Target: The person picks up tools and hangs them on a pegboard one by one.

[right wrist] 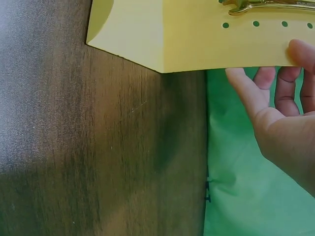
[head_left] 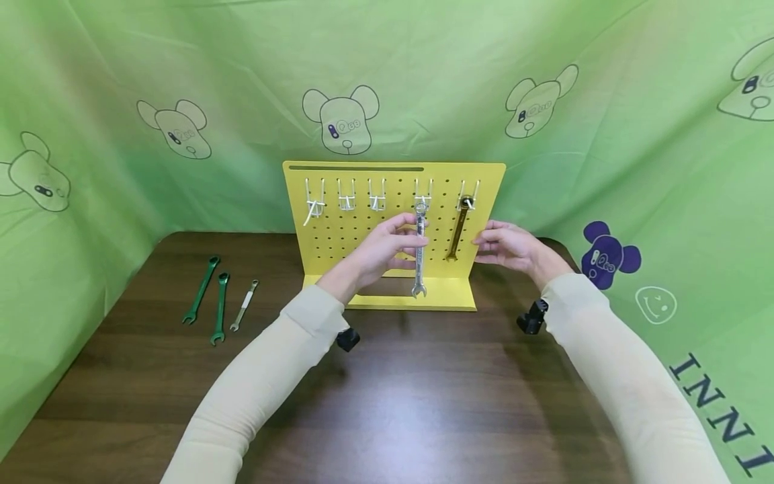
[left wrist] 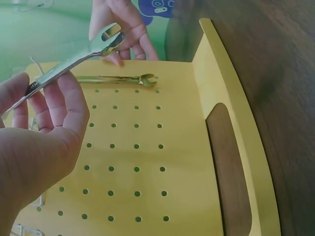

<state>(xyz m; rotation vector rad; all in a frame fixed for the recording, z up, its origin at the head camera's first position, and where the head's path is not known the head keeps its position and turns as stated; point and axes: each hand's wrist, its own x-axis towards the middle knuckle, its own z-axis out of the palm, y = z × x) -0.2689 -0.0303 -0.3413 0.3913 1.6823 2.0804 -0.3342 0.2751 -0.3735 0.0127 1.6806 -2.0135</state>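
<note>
The bare left hand [head_left: 383, 249] pinches with its thumb opposite bent fingers, the cream-fabric-sleeved left arm [head_left: 260, 376] slanting in from below left of it. Well to its right, the bare right hand [head_left: 508, 247] has loosely bent fingers, the likewise sleeved right arm [head_left: 623, 376] angling in from below right.

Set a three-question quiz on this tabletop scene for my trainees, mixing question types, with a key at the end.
1. Multiple choice: what does the left hand hold?
A) a screwdriver
B) a silver combination wrench
C) a pair of pliers

2. True or false: the gold-coloured combination wrench lies flat on the table.

3. Count: how many tools lie on the table, and which are they?

Key:
1. B.
2. False; it hangs on the yellow pegboard.
3. Three: two green combination wrenches and one smaller combination wrench with a white band.
</note>
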